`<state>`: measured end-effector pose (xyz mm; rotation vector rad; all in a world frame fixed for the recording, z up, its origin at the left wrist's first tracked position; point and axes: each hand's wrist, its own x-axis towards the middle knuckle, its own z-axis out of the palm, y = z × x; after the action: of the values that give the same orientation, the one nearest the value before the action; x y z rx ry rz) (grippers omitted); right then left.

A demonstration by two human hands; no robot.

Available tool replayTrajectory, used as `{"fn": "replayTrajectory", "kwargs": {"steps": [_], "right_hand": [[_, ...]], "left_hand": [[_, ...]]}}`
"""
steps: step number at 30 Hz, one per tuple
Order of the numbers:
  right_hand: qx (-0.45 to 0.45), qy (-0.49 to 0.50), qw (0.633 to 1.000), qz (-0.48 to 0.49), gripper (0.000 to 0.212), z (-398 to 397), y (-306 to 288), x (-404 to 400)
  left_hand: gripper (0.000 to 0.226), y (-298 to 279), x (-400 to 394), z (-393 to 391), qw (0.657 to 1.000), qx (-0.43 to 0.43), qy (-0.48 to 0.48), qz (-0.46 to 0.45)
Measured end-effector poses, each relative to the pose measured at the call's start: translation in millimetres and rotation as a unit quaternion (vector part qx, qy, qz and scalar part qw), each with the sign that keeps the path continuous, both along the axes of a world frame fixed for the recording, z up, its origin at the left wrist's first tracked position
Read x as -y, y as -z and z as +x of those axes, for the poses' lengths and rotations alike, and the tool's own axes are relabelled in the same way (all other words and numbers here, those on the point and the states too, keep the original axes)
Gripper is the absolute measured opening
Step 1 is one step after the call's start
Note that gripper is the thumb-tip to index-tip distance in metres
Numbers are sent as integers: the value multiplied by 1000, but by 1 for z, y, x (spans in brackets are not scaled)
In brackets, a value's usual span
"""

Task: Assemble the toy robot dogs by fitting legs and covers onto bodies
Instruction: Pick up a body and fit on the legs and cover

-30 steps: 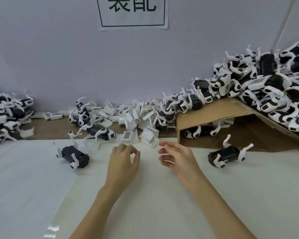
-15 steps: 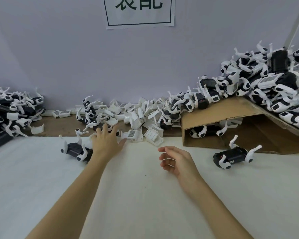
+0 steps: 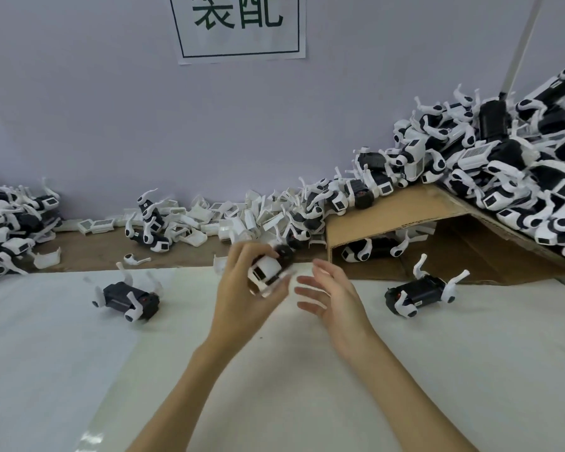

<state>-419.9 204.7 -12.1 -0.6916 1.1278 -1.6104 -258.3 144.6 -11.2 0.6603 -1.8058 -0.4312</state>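
Note:
My left hand point(image 3: 242, 288) grips a black-and-white toy dog body point(image 3: 268, 267), blurred by motion, above the white mat at the centre. Just to its right my right hand point(image 3: 333, 291) hovers with fingers spread and holds nothing. A black body with white legs point(image 3: 128, 296) lies on the mat to the left. Another body with legs point(image 3: 421, 291) lies on its back to the right. Loose white covers point(image 3: 235, 220) are piled along the back wall.
A tilted cardboard sheet point(image 3: 388, 210) at the right carries a big heap of toy dogs point(image 3: 509, 171). Another heap point(image 3: 10, 223) sits at the far left. A loose white leg point(image 3: 134, 259) lies on the brown board behind the white mat point(image 3: 307, 370).
My left hand reached left to the parts pile, took a toy body and brought it back to the centre. My right hand stayed near the centre and spread its fingers.

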Motion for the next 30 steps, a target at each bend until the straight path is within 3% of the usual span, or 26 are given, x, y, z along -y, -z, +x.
{"fn": "replayTrajectory", "kwargs": {"steps": [3,6,9,11,16,22,27,30], "right_hand": [[-8,-52,999,-16,51,-14,-1,-3],[-48,-127,990,-44,47,-23,-1,-10],[-110,-96,989,-32,50,-22,-1,-11],[-136,-94,986,-23,52,-19,0,-9],[-180,-71,981,-2,66,-14,0,-13],[-181,-21,983,-29,49,-20,-8,-14],[-239,-20,971,-22,52,-28,-6,-17],[-224,-76,971,-30,56,-30,-2,-17]], "left_hand": [[43,6,-26,-14,977,-95,100,163],[39,4,-25,-8,939,-188,140,250],[37,-1,-13,6,859,-306,189,365],[49,0,-9,10,836,-320,185,406],[66,3,-15,7,864,-248,167,406],[54,3,-18,9,868,-151,187,435],[48,1,-16,11,858,-174,192,443],[48,2,-12,18,880,-153,178,413]]}}
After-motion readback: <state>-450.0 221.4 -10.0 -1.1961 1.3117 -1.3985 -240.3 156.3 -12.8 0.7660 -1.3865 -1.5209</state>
